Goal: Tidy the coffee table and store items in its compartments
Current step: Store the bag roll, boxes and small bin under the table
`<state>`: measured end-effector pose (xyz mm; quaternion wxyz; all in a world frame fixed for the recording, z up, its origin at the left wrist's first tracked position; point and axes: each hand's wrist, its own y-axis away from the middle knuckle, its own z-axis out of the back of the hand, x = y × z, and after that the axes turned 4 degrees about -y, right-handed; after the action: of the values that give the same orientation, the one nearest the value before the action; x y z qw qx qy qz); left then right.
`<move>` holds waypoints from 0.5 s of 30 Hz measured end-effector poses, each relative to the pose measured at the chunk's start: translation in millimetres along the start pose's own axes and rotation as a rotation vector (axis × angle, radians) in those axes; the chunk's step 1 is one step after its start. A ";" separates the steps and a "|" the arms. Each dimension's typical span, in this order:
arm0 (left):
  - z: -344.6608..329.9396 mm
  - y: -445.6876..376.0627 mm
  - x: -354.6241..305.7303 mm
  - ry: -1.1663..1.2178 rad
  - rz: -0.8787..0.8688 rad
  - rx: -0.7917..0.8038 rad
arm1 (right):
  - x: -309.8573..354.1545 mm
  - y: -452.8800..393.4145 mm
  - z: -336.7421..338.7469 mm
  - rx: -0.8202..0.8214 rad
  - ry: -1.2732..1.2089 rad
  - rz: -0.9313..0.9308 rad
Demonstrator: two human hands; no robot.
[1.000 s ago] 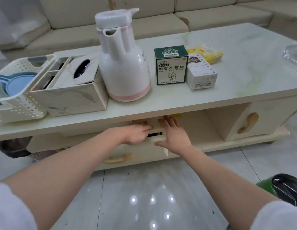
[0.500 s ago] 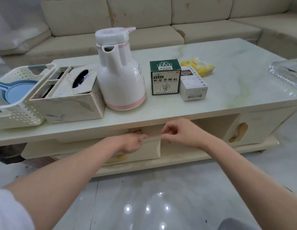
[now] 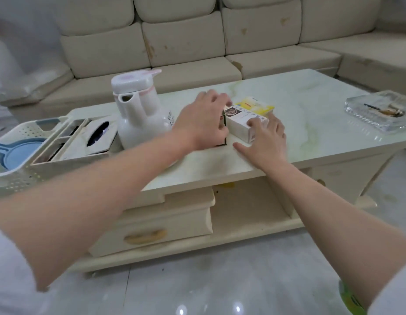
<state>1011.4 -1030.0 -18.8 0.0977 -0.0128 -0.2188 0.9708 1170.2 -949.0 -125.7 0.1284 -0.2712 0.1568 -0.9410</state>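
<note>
On the marble coffee table [image 3: 311,123] stand three small boxes side by side. My left hand [image 3: 202,123] curls over the dark green box [image 3: 223,123] and hides nearly all of it. To its right lies the white box [image 3: 238,119], whose near end my right hand [image 3: 265,142] touches with spread fingers, thumb out over the tabletop. A yellow box [image 3: 254,105] lies just behind the white one. Under the tabletop, a cream drawer [image 3: 165,219] with a tan handle sticks out slightly, beside an open shelf compartment [image 3: 247,201].
A white and pink thermos jug [image 3: 138,110] stands left of the boxes. Further left are a tissue box organizer [image 3: 84,144] and a white perforated basket [image 3: 22,133] holding a blue scoop [image 3: 13,153]. A glass ashtray [image 3: 379,112] sits far right. A beige sofa [image 3: 186,48] runs behind.
Both hands have left the drawer front under the table and risen to the tabletop. The left now covers the green box; the right rests against the white box.
</note>
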 end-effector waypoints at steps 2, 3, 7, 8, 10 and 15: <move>-1.8 -39.4 26.8 -0.158 0.090 0.259 | -4.5 -9.3 -1.9 0.029 -0.077 0.030; -6.5 -52.3 37.5 -0.208 0.125 0.402 | -6.5 -11.7 -1.3 0.042 -0.136 0.037; -23.9 -66.2 53.6 -0.161 0.269 0.715 | -11.7 -6.8 2.3 0.000 -0.365 0.003; -24.3 -68.4 50.7 -0.140 0.293 0.717 | -11.4 -5.3 4.3 -0.009 -0.395 0.000; -21.2 -70.8 41.9 -0.088 0.307 0.731 | -8.6 -2.1 4.8 -0.011 -0.406 0.008; -4.8 -51.4 19.1 -0.076 0.215 0.758 | -8.1 -2.8 8.5 -0.047 -0.399 -0.024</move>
<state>1002.5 -978.7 -0.9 -0.0149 0.0371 0.1543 0.9872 1181.1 -945.7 -121.6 0.1395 -0.4572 0.1470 -0.8660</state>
